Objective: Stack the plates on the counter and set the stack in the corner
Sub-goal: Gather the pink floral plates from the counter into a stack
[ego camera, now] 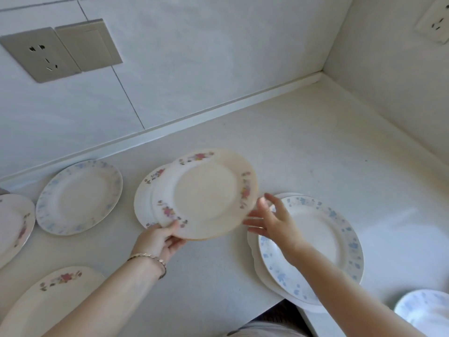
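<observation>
The left hand [161, 238] pinches the near rim of a pink-flowered plate [206, 193], tilted over a second plate [145, 190] at mid-counter; the right hand [272, 221] spreads wide and empty beside its right edge, above a blue-flowered stack [328, 229]; glazed ware looks stiff, slippery, breakable, so 2 opposite rim grips seem safest; the far-right corner [323, 76] waits.

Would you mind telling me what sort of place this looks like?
Probably a home kitchen: a white counter meeting tiled walls, wall sockets, and floral dinner plates laid out.
</observation>
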`<state>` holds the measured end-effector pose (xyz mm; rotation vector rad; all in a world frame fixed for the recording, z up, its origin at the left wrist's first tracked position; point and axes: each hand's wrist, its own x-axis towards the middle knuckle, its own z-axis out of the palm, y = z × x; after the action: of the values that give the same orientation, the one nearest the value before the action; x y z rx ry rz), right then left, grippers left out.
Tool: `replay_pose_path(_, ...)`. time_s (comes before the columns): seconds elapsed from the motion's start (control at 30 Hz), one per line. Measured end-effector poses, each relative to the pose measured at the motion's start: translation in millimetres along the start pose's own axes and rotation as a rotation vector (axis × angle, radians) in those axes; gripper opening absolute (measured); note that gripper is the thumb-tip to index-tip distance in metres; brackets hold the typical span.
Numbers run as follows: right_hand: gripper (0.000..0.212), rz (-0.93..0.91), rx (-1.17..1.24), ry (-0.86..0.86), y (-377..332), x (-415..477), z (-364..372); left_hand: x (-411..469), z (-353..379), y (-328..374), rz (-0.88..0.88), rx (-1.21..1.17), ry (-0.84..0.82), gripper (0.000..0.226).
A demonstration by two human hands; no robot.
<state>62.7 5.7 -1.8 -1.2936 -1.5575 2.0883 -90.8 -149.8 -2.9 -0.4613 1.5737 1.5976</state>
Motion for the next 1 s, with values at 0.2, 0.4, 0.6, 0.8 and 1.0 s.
replay_pose_path(0.2, 0.02, 0.034, 0.07, 0.511, 4.4, -13.5, -47.8, -29.4, 56.8, -26.0, 0.053, 0.295, -0.27, 0.015)
replay_pose_path(0.4, 0.024, 0.081, 0.108, 0.69, 38.9, -35.4, -111.8, -33.3, 75.1, -38.8, -0.051, 0.563, -0.357, 0.032)
replay_pose_path(0.6, 0.019, 0.116, 0.041, 0.732, 61.8, -45.4, -146.9, -1.4, 50.1, -39.1, -0.201, 0.415, -0.133, 0.026)
replay_pose_path(0.8, 0.022, 0.15, -0.086, 0.75, 77.8, -39.3, -148.2, 3.8, 42.5, -40.9, -0.25, 0.364, -0.097, 0.023)
replay_pose_path(1.0, 0.042, 0.16, -0.49, 0.814, 89.4, -48.5, -151.2, 6.7, 51.4, -53.0, -0.217, 0.416, -0.111, 0.024)
